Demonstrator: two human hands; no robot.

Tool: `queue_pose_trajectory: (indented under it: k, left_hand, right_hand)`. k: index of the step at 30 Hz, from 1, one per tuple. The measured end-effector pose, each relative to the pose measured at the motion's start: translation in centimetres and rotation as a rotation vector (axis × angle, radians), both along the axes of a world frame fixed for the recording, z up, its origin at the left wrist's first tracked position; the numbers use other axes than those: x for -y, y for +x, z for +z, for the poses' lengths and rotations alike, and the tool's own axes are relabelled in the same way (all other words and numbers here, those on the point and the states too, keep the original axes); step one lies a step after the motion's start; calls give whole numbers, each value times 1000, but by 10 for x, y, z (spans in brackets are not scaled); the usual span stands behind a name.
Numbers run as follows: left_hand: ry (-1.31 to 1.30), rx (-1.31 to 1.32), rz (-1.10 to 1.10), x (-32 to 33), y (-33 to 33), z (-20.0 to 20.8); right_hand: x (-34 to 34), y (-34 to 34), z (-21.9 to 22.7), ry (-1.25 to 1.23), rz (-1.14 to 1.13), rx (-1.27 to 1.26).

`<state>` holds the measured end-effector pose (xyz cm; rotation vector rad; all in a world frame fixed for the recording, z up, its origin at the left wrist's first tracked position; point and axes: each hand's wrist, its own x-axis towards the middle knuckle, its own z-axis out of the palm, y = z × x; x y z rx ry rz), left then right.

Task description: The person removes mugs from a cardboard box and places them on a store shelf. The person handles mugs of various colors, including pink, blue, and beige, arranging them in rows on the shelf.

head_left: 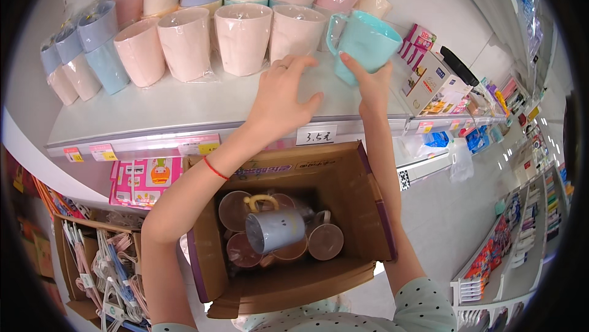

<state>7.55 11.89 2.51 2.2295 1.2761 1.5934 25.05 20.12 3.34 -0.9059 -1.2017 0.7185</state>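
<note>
A turquoise plastic mug [370, 39] with its handle to the left is gripped in my right hand [373, 80], at the right end of the shelf's row of cups. My left hand [285, 96] is on the shelf just left of it, thumb and fingers apart, holding nothing; its fingertips are near a pale pink cup [297, 30]. Below my arms is an open cardboard box [343, 179]. Inside it a grey-blue mug [279, 231] with a yellow handle lies on its side on top of several pinkish mugs [326, 241].
Plastic-wrapped cups in pink, cream and blue [140, 53] stand stacked along the white shelf [184, 108]. A boxed kitchen item [432, 87] stands right of the mug. Lower left, a carton holds bundled cables or hangers [110, 270]. Another shelving unit [509, 258] lines the aisle at right.
</note>
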Motion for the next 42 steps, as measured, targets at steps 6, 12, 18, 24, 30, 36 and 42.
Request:
queue_pose_trajectory:
  k: [6,12,18,24,30,36,42]
  left_hand:
    - [-30,-53,-19,-3,-3,-5]
    - [-59,-53,-56,-4,-3,-6]
    - [23,-43,-62,0,0,-1]
    - [59,79,-271,17,7,18]
    - [85,-300,-475,38,15,17]
    - [-133,-733,-594,41,21,3]
    - [-865,-1259,-658,48,20,-14]
  right_hand:
    - [-22,2,-14,-35,197,290]
    - [-37,17,5,-160,135,722]
    - [-60,25,-11,-1,-237,1106]
    - [-47,16,-15,258,-229,693]
    - [-38,17,-9,294,-225,717]
    - [-37,20,-10,148,-176,831]
    - [-31,14,-11,169,-223,709]
